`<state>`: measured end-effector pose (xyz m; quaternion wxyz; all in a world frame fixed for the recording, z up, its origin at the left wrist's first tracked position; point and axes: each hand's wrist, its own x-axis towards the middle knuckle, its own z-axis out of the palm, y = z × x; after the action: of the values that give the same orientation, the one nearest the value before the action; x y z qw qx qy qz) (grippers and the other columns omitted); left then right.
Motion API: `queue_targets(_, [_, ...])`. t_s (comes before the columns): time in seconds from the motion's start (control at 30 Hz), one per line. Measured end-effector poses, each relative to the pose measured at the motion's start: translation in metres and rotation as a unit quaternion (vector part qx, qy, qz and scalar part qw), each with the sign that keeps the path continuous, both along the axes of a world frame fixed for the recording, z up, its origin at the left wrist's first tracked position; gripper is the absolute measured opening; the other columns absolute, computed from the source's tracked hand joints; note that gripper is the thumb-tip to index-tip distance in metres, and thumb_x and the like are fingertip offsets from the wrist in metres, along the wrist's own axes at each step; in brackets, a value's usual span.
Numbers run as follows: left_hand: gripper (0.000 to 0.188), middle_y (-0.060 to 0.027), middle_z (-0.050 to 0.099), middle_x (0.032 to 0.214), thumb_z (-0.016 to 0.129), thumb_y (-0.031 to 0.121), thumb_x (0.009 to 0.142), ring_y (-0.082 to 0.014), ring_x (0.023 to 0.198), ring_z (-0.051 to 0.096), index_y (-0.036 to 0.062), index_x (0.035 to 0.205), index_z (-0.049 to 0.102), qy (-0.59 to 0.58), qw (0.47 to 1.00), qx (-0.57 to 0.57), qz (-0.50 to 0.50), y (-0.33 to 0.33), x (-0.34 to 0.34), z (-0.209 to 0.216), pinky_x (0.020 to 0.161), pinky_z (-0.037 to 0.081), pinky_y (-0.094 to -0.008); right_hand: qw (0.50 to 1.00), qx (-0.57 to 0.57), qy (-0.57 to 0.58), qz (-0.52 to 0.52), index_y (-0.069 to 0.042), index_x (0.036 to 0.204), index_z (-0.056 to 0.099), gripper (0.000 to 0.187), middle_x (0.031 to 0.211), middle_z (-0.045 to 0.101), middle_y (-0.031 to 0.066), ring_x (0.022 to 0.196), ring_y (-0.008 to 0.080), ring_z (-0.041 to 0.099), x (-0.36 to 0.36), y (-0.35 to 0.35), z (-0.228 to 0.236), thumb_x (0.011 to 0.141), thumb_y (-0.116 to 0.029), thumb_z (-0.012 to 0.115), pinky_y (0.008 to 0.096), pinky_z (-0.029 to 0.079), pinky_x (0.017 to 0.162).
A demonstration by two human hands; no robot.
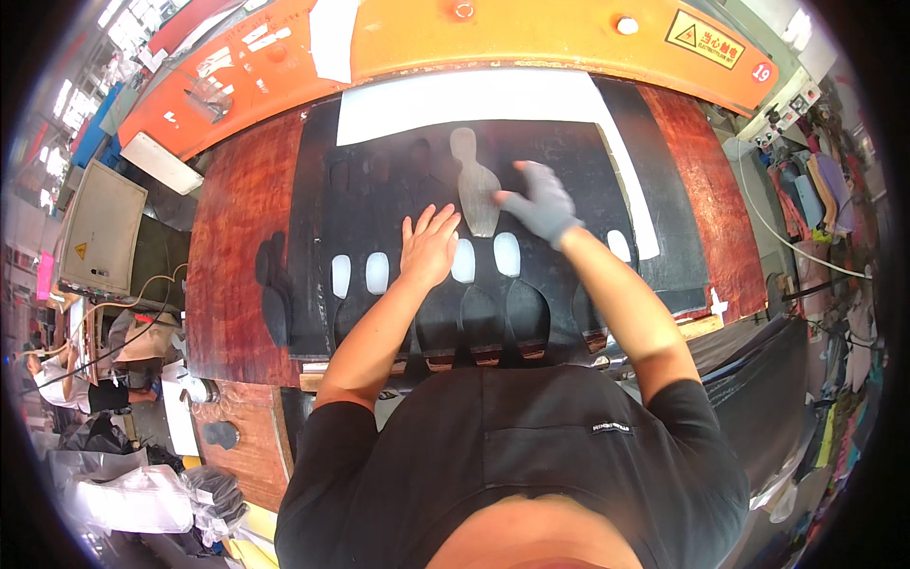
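Note:
A black sheet [379,204] covers the middle of the work table, with several sole-shaped openings and white oval patches showing. On it lies a grey, sole-shaped piece [480,190], perhaps a cutting die, its narrower part pointing away from me. My left hand [431,247] is bare and rests flat on the sheet, fingers spread, just left of the piece's near end. A grey glove covers most of my right hand [542,204], slightly blurred. Its fingers are apart, and the thumb tip is at the piece's right edge; whether it touches, I cannot tell.
An orange machine beam [550,43] crosses the far side. White sheet material [455,95] lies below it. Dark sole shapes [273,289] sit at the left on the reddish board [237,228]. A metal box [104,228] stands further left; stacked dark sheets [758,379] are at the right.

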<state>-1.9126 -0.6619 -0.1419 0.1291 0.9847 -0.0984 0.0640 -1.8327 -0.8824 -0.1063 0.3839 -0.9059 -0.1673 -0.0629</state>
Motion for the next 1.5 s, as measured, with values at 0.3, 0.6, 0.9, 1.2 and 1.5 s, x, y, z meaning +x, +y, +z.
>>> queue_targets(0.3, [0.036,0.0001,0.046,0.137,0.05,0.022,0.089,-0.0243,0.133,0.033,0.0155,0.125,0.055,-0.03,0.999,-0.027,0.009,0.001,0.005,-0.003,0.108,0.021,-0.055,0.99,0.04,0.122,0.064,-0.005,0.12,0.051,0.06,0.1,0.06,0.015,0.089,0.0272,0.061,0.045,0.068,-0.014,0.068,-0.028,0.071,0.0362,0.052,0.076])
queue_targets(0.6, [0.037,0.0002,0.045,0.139,0.05,0.021,0.09,-0.0245,0.132,0.034,0.0161,0.126,0.054,-0.019,0.999,-0.023,0.015,0.002,0.01,0.0,0.109,0.019,-0.0521,0.909,0.36,0.206,0.031,-0.002,0.124,0.052,0.056,0.089,0.062,0.0075,0.077,0.0193,0.062,0.082,-0.001,0.008,0.074,-0.025,0.063,0.0297,0.05,0.068])
queue_targets(0.9, [0.038,0.0001,0.043,0.139,0.048,0.023,0.091,-0.0241,0.133,0.032,0.0147,0.127,0.053,-0.001,1.0,-0.019,0.011,0.004,0.016,0.003,0.11,0.018,-0.0522,0.981,-0.186,0.027,-0.044,-0.01,0.128,0.051,0.069,0.127,0.048,0.0161,0.113,0.0343,0.05,0.033,0.025,0.001,0.067,-0.038,0.068,0.038,0.044,0.094])
queue_targets(1.2, [0.037,-0.0006,0.044,0.139,0.05,0.023,0.09,-0.0246,0.132,0.034,0.0146,0.126,0.054,-0.018,0.999,-0.025,0.012,0.005,0.021,0.004,0.11,0.02,-0.0524,0.984,-0.164,0.023,-0.066,-0.01,0.127,0.052,0.068,0.124,0.051,0.0152,0.109,0.0331,0.052,0.034,0.028,-0.001,0.066,-0.035,0.069,0.0376,0.045,0.092])
queue_targets(1.5, [0.037,0.0001,0.044,0.139,0.049,0.023,0.09,-0.0243,0.132,0.033,0.015,0.126,0.054,-0.015,0.999,-0.029,0.016,0.007,0.026,0.006,0.11,0.019,-0.0522,0.983,-0.171,0.002,-0.059,-0.011,0.125,0.052,0.065,0.115,0.053,0.0135,0.105,0.0331,0.052,0.037,0.032,0.0,0.066,-0.033,0.069,0.0385,0.046,0.089])
